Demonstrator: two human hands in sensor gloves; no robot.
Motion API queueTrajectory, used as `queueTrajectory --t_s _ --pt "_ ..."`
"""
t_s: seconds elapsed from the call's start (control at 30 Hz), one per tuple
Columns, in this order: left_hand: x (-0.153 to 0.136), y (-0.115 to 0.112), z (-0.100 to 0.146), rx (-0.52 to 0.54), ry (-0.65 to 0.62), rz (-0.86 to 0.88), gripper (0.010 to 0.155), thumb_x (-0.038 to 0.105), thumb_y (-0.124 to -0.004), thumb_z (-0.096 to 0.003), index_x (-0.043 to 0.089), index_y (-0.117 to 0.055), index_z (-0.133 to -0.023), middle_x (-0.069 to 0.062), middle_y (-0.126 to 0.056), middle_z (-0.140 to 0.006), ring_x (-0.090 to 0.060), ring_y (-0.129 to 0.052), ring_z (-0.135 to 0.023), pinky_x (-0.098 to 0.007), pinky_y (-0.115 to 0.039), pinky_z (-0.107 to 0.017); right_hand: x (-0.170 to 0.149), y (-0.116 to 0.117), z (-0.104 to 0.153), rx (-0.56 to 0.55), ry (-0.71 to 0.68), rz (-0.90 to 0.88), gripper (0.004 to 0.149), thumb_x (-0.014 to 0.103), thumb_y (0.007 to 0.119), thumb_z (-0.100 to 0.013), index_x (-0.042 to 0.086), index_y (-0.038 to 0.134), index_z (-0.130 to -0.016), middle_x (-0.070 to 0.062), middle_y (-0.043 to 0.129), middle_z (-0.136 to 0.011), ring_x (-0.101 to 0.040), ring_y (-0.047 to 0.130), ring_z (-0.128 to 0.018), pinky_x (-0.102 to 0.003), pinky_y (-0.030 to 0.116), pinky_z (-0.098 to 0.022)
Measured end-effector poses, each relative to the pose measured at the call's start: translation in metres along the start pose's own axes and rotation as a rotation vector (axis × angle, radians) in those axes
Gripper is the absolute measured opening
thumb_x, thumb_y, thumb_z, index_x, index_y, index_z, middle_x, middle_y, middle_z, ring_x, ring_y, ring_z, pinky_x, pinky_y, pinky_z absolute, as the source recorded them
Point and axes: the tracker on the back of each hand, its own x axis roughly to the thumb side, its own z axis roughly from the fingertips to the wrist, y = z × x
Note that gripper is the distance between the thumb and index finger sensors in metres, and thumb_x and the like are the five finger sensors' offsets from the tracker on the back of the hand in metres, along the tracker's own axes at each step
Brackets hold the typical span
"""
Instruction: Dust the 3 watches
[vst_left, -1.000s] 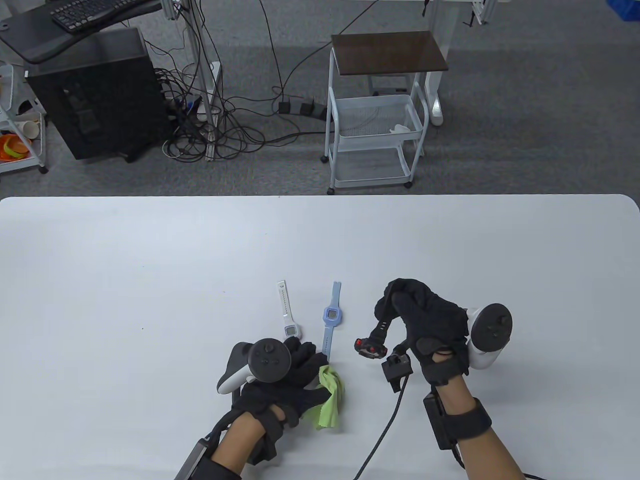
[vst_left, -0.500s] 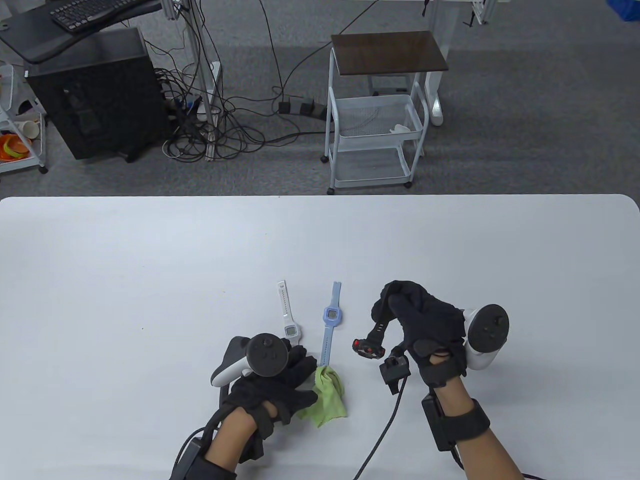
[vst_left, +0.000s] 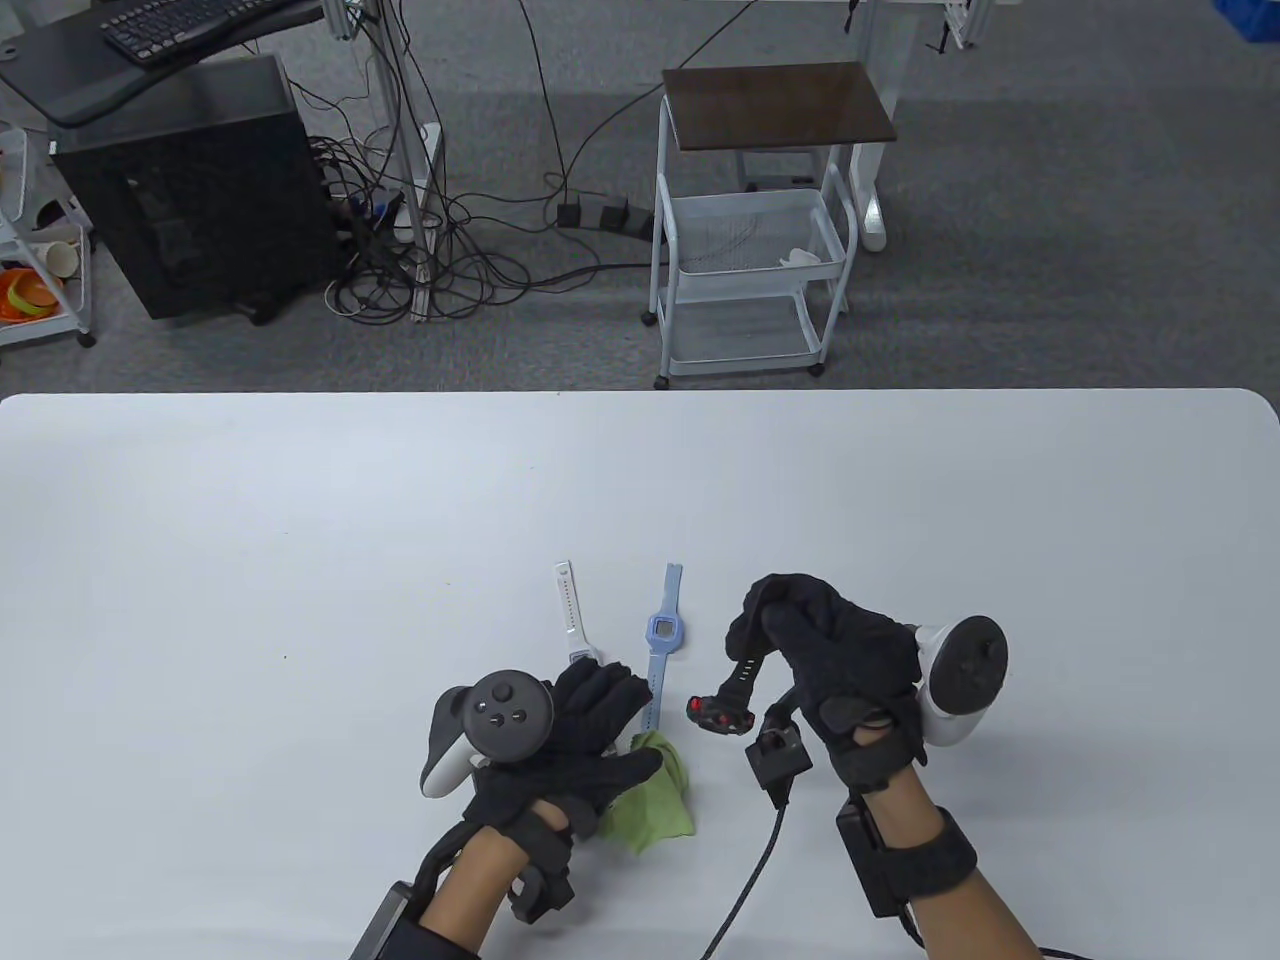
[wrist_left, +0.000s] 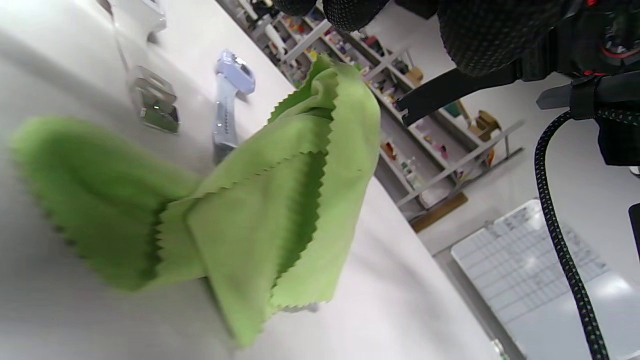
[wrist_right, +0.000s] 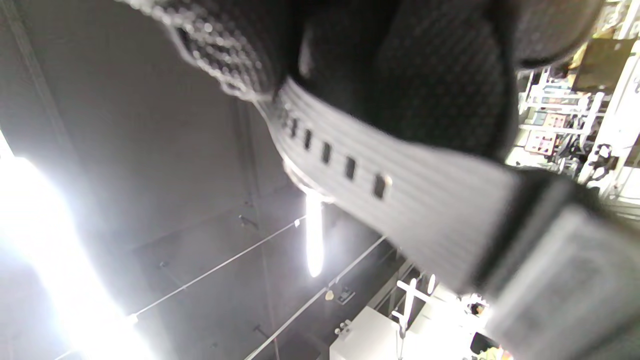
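Two gloved hands low over the desk, the right one gripping, the left one spread.

The left hand (vst_left: 575, 745) lies palm down with its fingers (vst_left: 610, 690) straight and fanned away from the person, the thumb stretched out to the right; the tracker (vst_left: 490, 725) sits on its back, and the bare forearm enters from the bottom edge with a dark wrist strap. The right hand (vst_left: 835, 665) is raised, back of the hand upward, its fingers (vst_left: 770, 605) curled over and down to pinch the strap of the black watch (vst_left: 722, 705), which dangles below them. Its tracker (vst_left: 955, 675) juts to the right, and a dark band wraps the right wrist (vst_left: 915, 850).
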Motion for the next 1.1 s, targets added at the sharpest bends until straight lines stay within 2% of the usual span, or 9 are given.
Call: queueTrajectory --t_s 0.1,0.17,0.23,0.7,0.8,0.97,1.1 --pt "0.002 -0.003 -0.001 0.01 -0.013 0.01 0.079 0.06 -0.073 -0.0532 0.018 -0.042 -0.111 -0.01 -0.034 -0.12 -0.045 -0.021 -0.114 -0.073 -0.015 -0.071 0.001 0.004 0.001 0.012 -0.006 -0.003 0.038 0.039 0.077 -0.041 0.016 0.088 -0.069 -0.004 0.108 -0.044 -0.024 0.105 -0.03 -0.059 0.071 -0.048" --pt "0.002 -0.004 -0.003 0.054 -0.04 0.013 0.074 0.06 -0.074 -0.0533 0.024 -0.046 -0.111 -0.002 -0.041 -0.122 -0.042 -0.028 -0.116 -0.073 -0.02 -0.073 0.001 0.007 0.001 0.021 -0.008 -0.017 0.038 0.039 0.077 -0.041 0.016 0.088 -0.069 -0.004 0.108 -0.044 -0.024 0.105 -0.03 -0.059 0.071 -0.048" --pt "0.004 -0.005 -0.007 0.085 -0.053 0.021 0.072 0.059 -0.076 -0.0529 0.024 -0.049 -0.111 -0.002 -0.046 -0.121 -0.041 -0.033 -0.116 -0.073 -0.023 -0.073 0.0 0.009 0.0 0.021 -0.012 -0.019 0.038 0.039 0.077 -0.041 0.016 0.088 -0.07 -0.004 0.108 -0.044 -0.024 0.105 -0.03 -0.059 0.071 -0.048" --pt "0.012 -0.007 -0.014 0.097 -0.064 -0.046 0.068 0.055 -0.08 -0.0515 0.032 -0.053 -0.109 0.007 -0.056 -0.119 -0.035 -0.037 -0.118 -0.071 -0.026 -0.076 -0.003 0.02 0.003 0.02 -0.03 -0.073 0.038 0.039 0.076 -0.041 0.017 0.088 -0.07 -0.004 0.107 -0.045 -0.024 0.105 -0.031 -0.059 0.071 -0.048" --pt "0.014 -0.006 -0.013 0.113 -0.085 -0.047 0.062 0.053 -0.08 -0.0517 0.032 -0.06 -0.106 0.009 -0.064 -0.115 -0.034 -0.041 -0.118 -0.07 -0.028 -0.076 0.0 0.022 0.004 0.021 -0.039 -0.083 0.038 0.039 0.076 -0.041 0.017 0.087 -0.07 -0.004 0.107 -0.045 -0.024 0.105 -0.031 -0.059 0.071 -0.049" --pt "0.019 -0.004 -0.01 0.161 -0.127 -0.046 0.043 0.05 -0.08 -0.0523 0.036 -0.077 -0.093 0.013 -0.085 -0.1 -0.028 -0.054 -0.115 -0.069 -0.03 -0.077 0.002 0.02 0.005 -0.012 -0.052 -0.102 0.038 0.039 0.076 -0.041 0.017 0.087 -0.071 -0.004 0.107 -0.046 -0.024 0.105 -0.032 -0.059 0.071 -0.049" --pt "0.021 -0.002 -0.008 0.172 -0.143 -0.027 0.041 0.051 -0.08 -0.052 0.036 -0.08 -0.09 0.013 -0.088 -0.096 -0.027 -0.058 -0.114 -0.069 -0.031 -0.077 0.002 0.013 0.004 -0.062 -0.069 -0.118 0.038 0.039 0.077 -0.042 0.016 0.087 -0.071 -0.004 0.107 -0.047 -0.025 0.105 -0.033 -0.059 0.07 -0.05"
